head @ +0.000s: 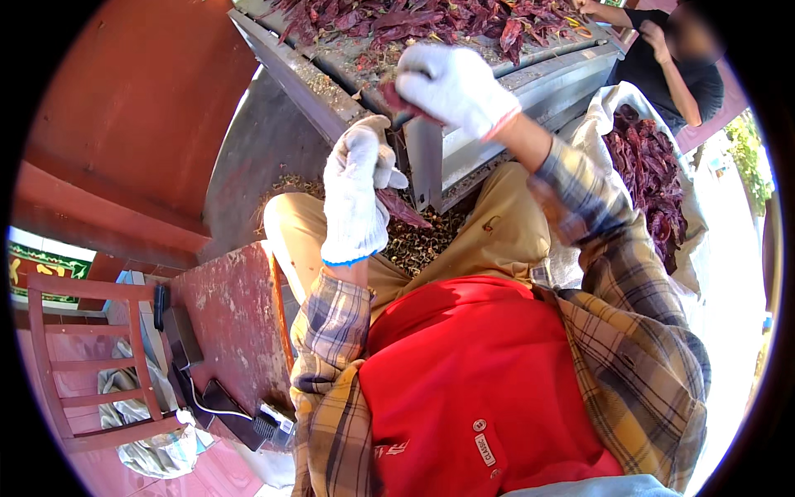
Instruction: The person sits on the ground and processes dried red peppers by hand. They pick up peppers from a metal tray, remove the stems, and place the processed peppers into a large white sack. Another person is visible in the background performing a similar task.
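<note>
My left hand (357, 186), in a white knit glove with a blue cuff, is closed around a dried red chili (405, 210) whose tip sticks out below the fingers. My right hand (453, 90), in a white glove and slightly blurred, is raised over the table's corner. Its fingers grip another dark red dried chili (410, 107). A heap of dried red chilies (428, 22) lies on the metal-edged table (522, 77) in front of me. Below the corner, between my legs, lies a pile of stems and caps (422, 242).
A white woven sack (695, 230) full of dried chilies (649, 174) stands at my right. Beyond it sits another person (677, 74) at the table. At my left are a worn red bench (223, 317) with a phone and cable, and a red wooden chair (93, 366).
</note>
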The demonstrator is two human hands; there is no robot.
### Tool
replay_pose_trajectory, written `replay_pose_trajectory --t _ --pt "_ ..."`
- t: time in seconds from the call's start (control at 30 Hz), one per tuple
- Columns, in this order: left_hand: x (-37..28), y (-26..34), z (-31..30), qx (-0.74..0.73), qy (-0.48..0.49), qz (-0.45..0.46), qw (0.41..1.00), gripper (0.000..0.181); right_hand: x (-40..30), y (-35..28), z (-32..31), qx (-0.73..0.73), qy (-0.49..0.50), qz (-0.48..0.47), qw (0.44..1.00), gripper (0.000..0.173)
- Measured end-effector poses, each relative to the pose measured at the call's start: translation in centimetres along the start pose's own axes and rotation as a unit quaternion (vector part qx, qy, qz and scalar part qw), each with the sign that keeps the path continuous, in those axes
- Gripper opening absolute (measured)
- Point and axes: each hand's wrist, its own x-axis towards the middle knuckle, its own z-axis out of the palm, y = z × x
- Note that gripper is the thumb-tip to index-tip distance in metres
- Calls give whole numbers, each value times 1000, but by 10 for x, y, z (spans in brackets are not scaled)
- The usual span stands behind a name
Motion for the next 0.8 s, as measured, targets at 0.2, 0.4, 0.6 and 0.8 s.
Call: replay_pose_trajectory --t 0.2,0.4,0.6,0.8 --pt "-5 -6 -2 26 16 -38 999 25 -34 -23 30 63 -25 -2 998 21" --pt "-9 -7 -2 -19 8 -61 998 18 -37 -14 17 143 -66 -9 987 33" --pt "-12 -3 -3 39 -14 -89 995 18 -29 3 13 134 -99 -209 964 22" --pt "-18 -4 7 -18 -43 -71 996 21 -41 -2 11 109 -94 -215 966 17"
